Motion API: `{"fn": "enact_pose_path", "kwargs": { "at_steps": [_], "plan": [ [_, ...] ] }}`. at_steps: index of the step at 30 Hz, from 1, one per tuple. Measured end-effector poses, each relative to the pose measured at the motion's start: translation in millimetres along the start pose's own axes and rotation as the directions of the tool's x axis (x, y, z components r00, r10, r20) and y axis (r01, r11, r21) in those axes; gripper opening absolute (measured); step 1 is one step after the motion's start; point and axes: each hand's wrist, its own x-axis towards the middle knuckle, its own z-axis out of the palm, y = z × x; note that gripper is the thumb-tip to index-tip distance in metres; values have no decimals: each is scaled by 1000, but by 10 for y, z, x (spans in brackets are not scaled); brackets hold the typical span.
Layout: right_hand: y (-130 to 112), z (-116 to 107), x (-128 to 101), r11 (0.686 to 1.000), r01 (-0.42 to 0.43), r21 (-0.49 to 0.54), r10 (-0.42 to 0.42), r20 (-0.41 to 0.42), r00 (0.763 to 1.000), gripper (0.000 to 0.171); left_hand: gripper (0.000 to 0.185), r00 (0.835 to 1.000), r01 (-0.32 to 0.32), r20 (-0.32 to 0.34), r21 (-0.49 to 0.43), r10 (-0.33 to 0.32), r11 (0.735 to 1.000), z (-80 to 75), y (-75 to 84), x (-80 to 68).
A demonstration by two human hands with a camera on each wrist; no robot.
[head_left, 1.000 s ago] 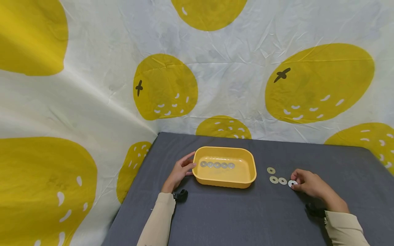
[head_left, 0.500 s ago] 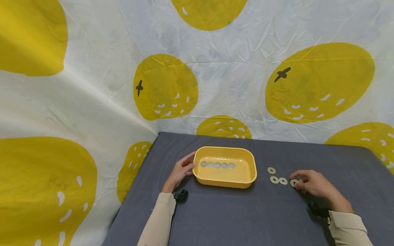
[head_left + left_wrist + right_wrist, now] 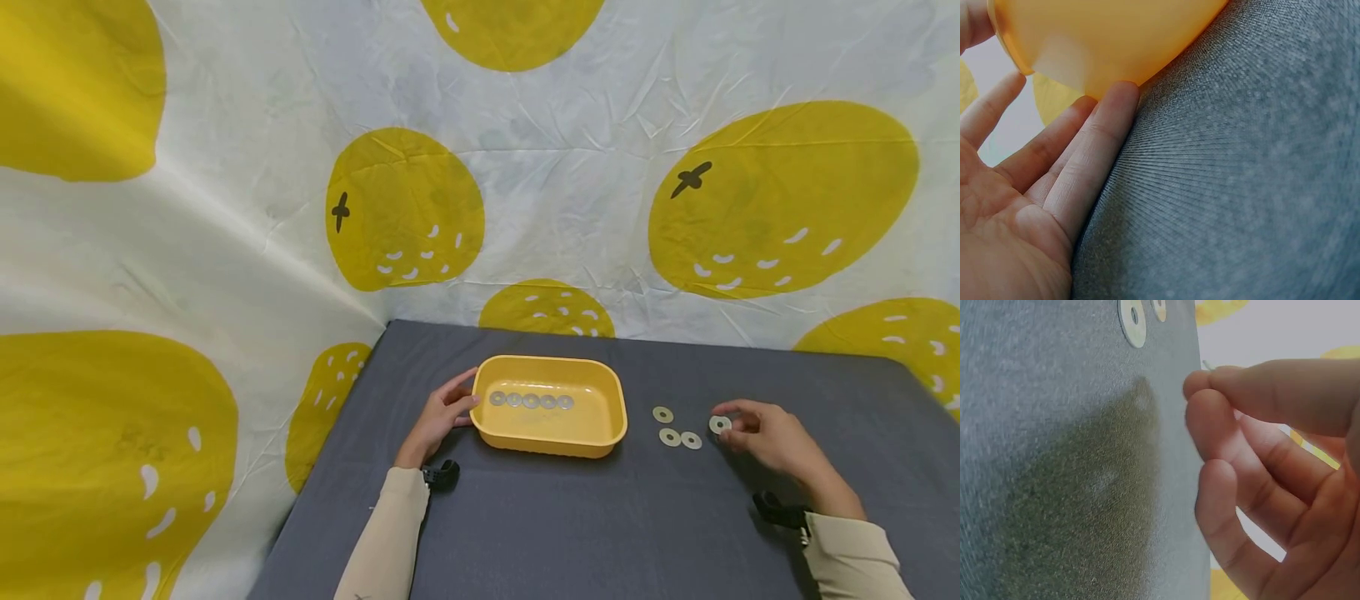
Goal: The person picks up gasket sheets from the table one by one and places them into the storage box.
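Note:
My left hand (image 3: 438,422) rests against the left end of a yellow plastic tray (image 3: 546,444), its straight fingertips on the outer wall. The left wrist view shows those fingers (image 3: 1094,156) touching the tray's side just above the cloth. Inside the tray a row of several metal washers (image 3: 531,401) lies flat. My right hand (image 3: 776,440) pinches one washer (image 3: 720,424) between thumb and fingertips, raised above the table. In the right wrist view only a thin edge of this washer (image 3: 1209,365) shows past the fingertips. Three more washers (image 3: 670,437) lie on the cloth to the left of that hand.
Dark grey cloth (image 3: 570,533) covers the table. Behind and at the left hangs a white sheet (image 3: 562,200) printed with large yellow fruit. A black strap (image 3: 442,475) sits on the left wrist and another (image 3: 780,510) on the right.
The right hand has picked the washer up off the cloth and lifted it, moving slightly right and away from the other washers. The left hand and the tray stay in place.

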Motion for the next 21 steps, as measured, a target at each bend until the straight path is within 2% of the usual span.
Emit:
{"fn": "enact_pose_path", "kwargs": {
  "at_steps": [14, 21],
  "plan": [
    [-107, 47, 17, 999, 31, 27, -27, -133, 991, 38, 56, 1000, -9, 5, -10, 9, 1000, -1, 0, -3],
    [-256, 81, 25, 997, 69, 15, -66, -162, 985, 38, 55, 1000, -3, 1, -12, 3, 1000, 5, 0, -6]
  ]
}}
